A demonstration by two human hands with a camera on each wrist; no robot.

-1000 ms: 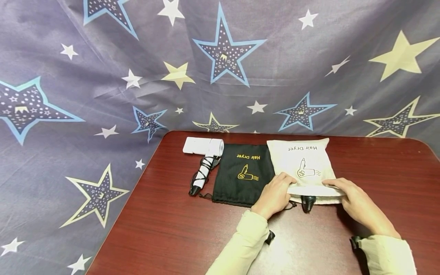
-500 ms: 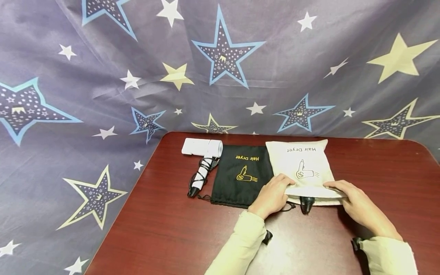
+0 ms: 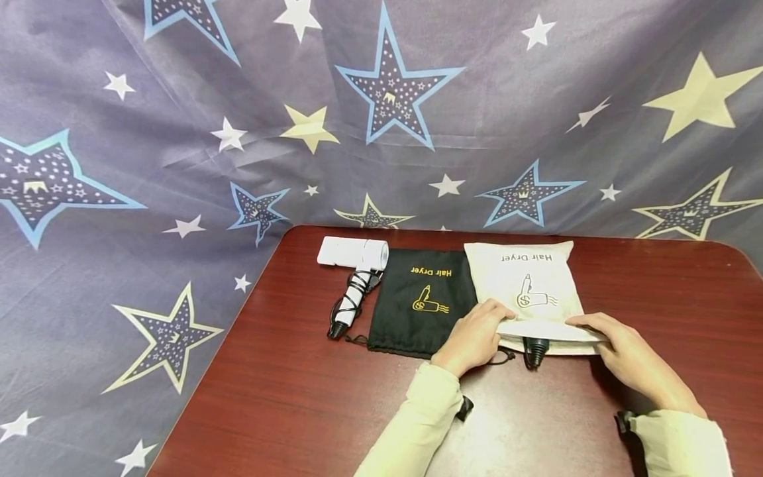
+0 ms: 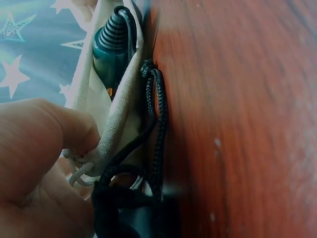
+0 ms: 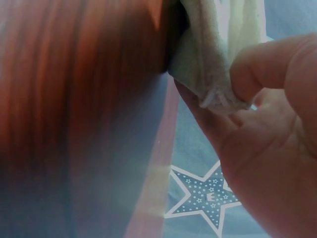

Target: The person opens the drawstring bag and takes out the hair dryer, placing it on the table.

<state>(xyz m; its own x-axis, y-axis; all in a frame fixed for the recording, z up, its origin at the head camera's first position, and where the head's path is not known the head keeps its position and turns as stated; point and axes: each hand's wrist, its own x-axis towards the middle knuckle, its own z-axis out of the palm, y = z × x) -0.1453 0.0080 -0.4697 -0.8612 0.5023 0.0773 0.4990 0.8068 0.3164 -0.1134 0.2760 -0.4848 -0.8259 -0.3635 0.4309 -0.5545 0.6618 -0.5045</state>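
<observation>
A cream drawstring bag [image 3: 489, 271] printed "Hair Dryer" lies on the table, its mouth facing the person. Out of that mouth sticks the black ribbed end of a hair dryer [image 3: 537, 351]; the rest of the dryer is hidden inside. My left hand [image 3: 473, 336] pinches the left corner of the mouth, where the left wrist view shows thumb and fingers on the hem beside a cream cord loop [image 4: 83, 174]. At the opposite corner, my right hand [image 3: 634, 361] grips the hem between thumb and fingers, as the bag's edge [image 5: 205, 59] in the right wrist view shows.
A black "Hair Dryer" bag [image 3: 393, 318] lies flat just left of the cream one, its black drawstring [image 4: 159, 119] near my left hand. Farther left rests a white hair dryer [image 3: 346, 253] with its cord wound round the handle. A star-patterned cloth [image 3: 417, 179] hangs behind the table.
My right hand has shifted slightly to the right, drawing the bag's upper hem straighter. The left hand keeps its hold at the left corner; the dryer's end stays in the mouth.
</observation>
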